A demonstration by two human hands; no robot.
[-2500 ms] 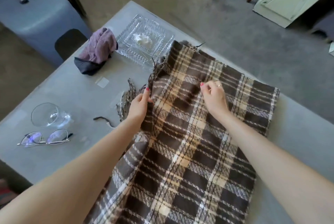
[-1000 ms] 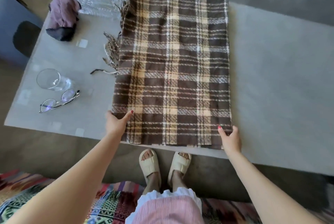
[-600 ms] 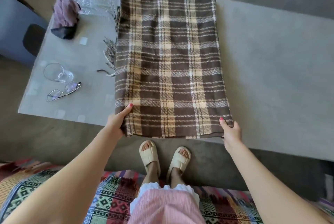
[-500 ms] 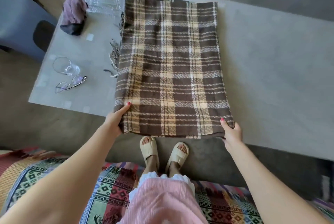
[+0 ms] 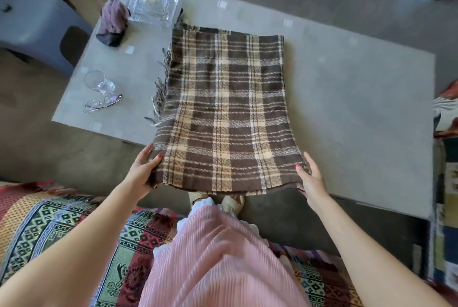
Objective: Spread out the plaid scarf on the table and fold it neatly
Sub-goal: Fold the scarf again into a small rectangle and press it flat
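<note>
The brown and cream plaid scarf (image 5: 228, 108) lies folded in a long rectangle across the grey table (image 5: 359, 108), fringe sticking out along its left side. Its near end is raised off the table and hangs past the front edge. My left hand (image 5: 143, 170) grips the near left corner, thumb on top. My right hand (image 5: 309, 177) holds the near right corner the same way.
At the table's far left sit a glass dish (image 5: 153, 4) and a bunched purple cloth (image 5: 112, 21). A drinking glass (image 5: 98, 82) and spectacles (image 5: 102, 104) lie at the left. A grey chair (image 5: 37, 24) stands left; a patterned rug (image 5: 62, 232) lies underfoot.
Both hands went from smoothing the scarf's middle to its near corners, then lifted that end off the table toward me. The scarf has slid nearer on the table.
</note>
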